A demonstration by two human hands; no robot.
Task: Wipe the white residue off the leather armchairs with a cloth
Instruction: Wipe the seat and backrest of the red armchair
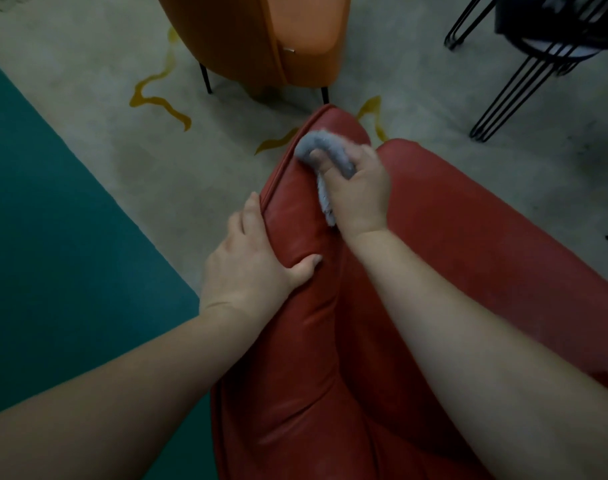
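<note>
- One carpet (88,109), pale grey with wavy yellow lines and a teal band along the left side; it lies under everything else
- Two armchairs: one red chair (469,237) fills the lower middle and right, seen from above; one orange chair (261,36) stands beyond it on thin black legs, well apart from both hands
- One black wire-legged stand (524,74) at the top right, with something dark resting on it that is too dim to make out
- Two bare arms reach in from the bottom edge, one to each hand
- One left hand (250,265) rests on the near arm of the red chair, thumb pressed on top of the leather, fingers laid over the outer edge, nothing in it
- One right hand (359,188) is curled round the cloth, pushing it onto the front end of that same arm
- One cloth (325,148), grey-blue and bunched, with a pale end hanging out below the right hand; it touches the red leather
- White residue cannot be picked out in the dim light
</note>
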